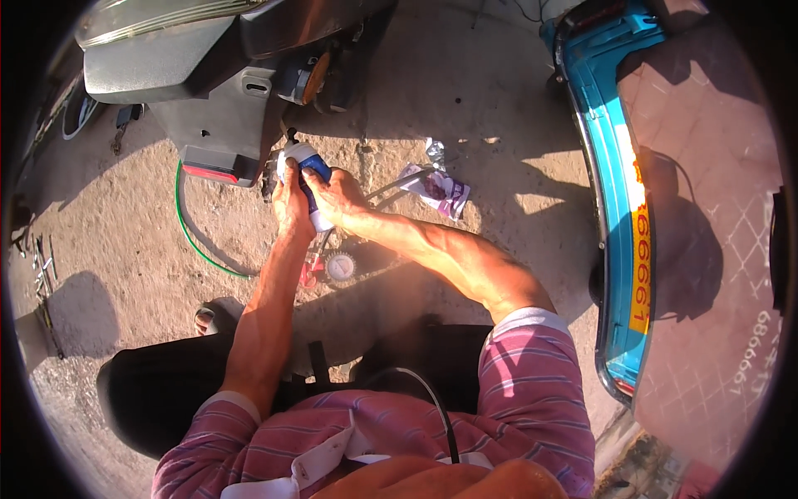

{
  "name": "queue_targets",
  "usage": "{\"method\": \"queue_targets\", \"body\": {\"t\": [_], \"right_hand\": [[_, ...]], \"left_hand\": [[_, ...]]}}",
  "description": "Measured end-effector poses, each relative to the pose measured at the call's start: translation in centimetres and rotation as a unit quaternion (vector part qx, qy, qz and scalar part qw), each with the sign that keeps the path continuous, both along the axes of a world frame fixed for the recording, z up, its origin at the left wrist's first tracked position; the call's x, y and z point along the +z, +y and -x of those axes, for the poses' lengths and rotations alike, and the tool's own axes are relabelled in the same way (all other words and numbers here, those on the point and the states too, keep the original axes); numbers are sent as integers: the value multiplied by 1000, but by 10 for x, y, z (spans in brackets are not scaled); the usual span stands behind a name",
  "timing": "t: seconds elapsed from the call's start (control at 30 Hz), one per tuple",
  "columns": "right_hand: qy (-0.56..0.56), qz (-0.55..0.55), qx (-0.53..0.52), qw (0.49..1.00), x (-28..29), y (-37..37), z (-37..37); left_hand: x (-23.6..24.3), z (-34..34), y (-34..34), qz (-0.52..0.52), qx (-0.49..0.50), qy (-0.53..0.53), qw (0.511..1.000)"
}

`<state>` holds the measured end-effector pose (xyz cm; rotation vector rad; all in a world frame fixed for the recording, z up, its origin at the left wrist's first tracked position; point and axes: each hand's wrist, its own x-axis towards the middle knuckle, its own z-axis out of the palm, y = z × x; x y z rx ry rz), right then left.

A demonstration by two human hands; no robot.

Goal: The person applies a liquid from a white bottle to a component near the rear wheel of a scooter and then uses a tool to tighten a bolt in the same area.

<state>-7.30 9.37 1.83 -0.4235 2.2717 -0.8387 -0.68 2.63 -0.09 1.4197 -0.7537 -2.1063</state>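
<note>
Both my hands are wrapped around a white and blue bottle [306, 155] with a dark nozzle at its far end. My left hand [290, 205] grips its left side, thumb lying along it. From the right, my right hand [337, 197] closes on the same bottle, and its white lower end shows below my fingers. The nozzle end is close to the dark underside of a vehicle's rear part [218, 121]; whether it touches anything there is unclear. Just below the bottle, a round dial gauge [340, 266] with a red part rests on the ground.
A green hose [188, 224] curves over the rough ground at left. A purple and white packet [440, 193] lies right of my hands, beside crumpled silver foil [435, 153]. Hand tools [43, 270] lie far left. At right stands a turquoise vehicle panel [611, 200].
</note>
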Motion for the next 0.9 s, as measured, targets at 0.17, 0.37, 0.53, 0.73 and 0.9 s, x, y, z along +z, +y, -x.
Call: {"method": "queue_targets", "body": {"t": [0.17, 0.37, 0.53, 0.73, 0.9], "right_hand": [[10, 30, 2, 1000, -2, -8, -3], [9, 89, -2, 996, 6, -6, -3], [-41, 57, 50, 996, 31, -3, 4], [-51, 117, 6, 992, 35, -25, 6], [-110, 85, -36, 990, 27, -41, 14]], "left_hand": [[-18, -5, -13, -30, 2, 93, 995], [-7, -4, -5, -23, 26, 87, 996], [11, -9, -6, -70, 8, 108, 992], [0, -13, -6, 52, -11, 68, 996], [7, -10, -19, 132, -75, -6, 988]]}}
